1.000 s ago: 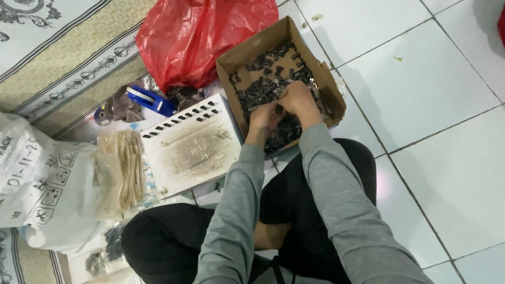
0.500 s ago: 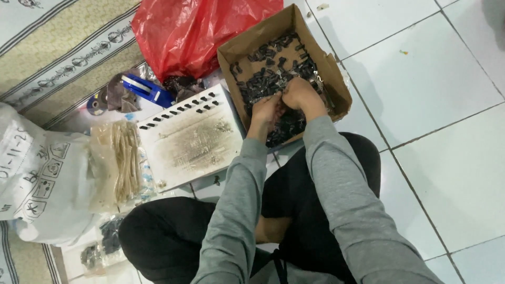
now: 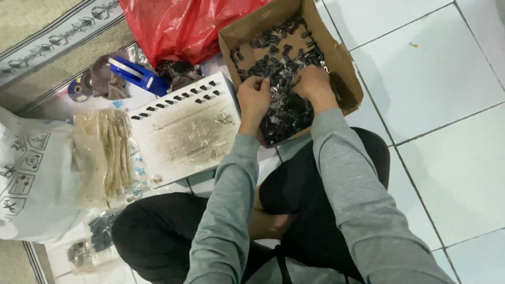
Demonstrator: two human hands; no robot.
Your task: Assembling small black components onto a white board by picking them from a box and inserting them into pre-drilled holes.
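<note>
You sat cross-legged on the white tiled floor (image 3: 452, 158) with both hands in the open cardboard box (image 3: 344, 73) that lay just beyond your knees. The box held a heap of small dark parts (image 3: 279, 79), some with a dull metallic glint; their exact kind could not be told. Your left hand (image 3: 253, 97) rested at the near left of the heap, its fingers curled down into the parts, so it was partly closed on them. Your right hand (image 3: 313, 87) lay at the right of the heap, fingers bent and buried among the parts; whether it gripped any could not be told. The two hands were near each other but apart.

Just left of the box, touching its near left corner, lay a white perforated board (image 3: 184, 129), smudged grey, with two rows of dark slots along its far edge. Beyond it sat a red plastic bag (image 3: 184, 26), and beside that a blue tool (image 3: 134, 73). Further left lay a clear bag of pale strips (image 3: 113, 150) against a large white sack (image 3: 37, 179). Small clear bags of dark parts (image 3: 97, 234) lay by your left knee. A patterned rug (image 3: 47, 37) filled the far left corner.
</note>
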